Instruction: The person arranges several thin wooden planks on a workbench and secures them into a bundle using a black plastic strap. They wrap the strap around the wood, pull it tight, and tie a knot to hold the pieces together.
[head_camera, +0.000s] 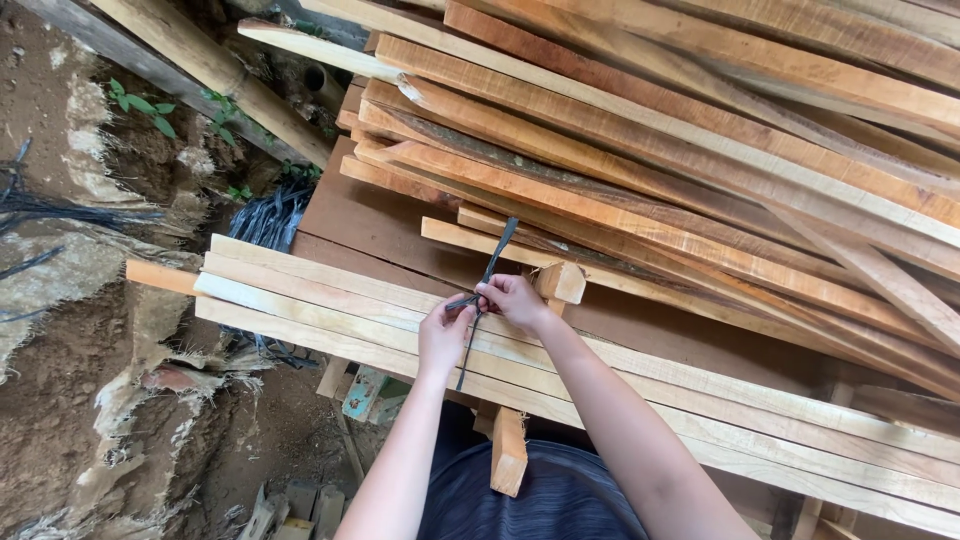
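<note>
Left hand (443, 335): pinches the dark strap (487, 283) just beside the right hand.
Right hand (512, 298): grips the same strap where it crosses the pale planks (330, 300).
Strap: runs up over the planks, 1 end hanging below.
Behind: stacked reddish boards (700, 150).
Left side: bare soil (60, 380).

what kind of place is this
Most likely an outdoor timber yard or rough carpentry site. Sawn wooden planks lie stacked in a big loose pile, the ground beside them is bare dirt with a few weeds, and both hands, left hand and right hand, hold a dark strap over a plank bundle.
</note>
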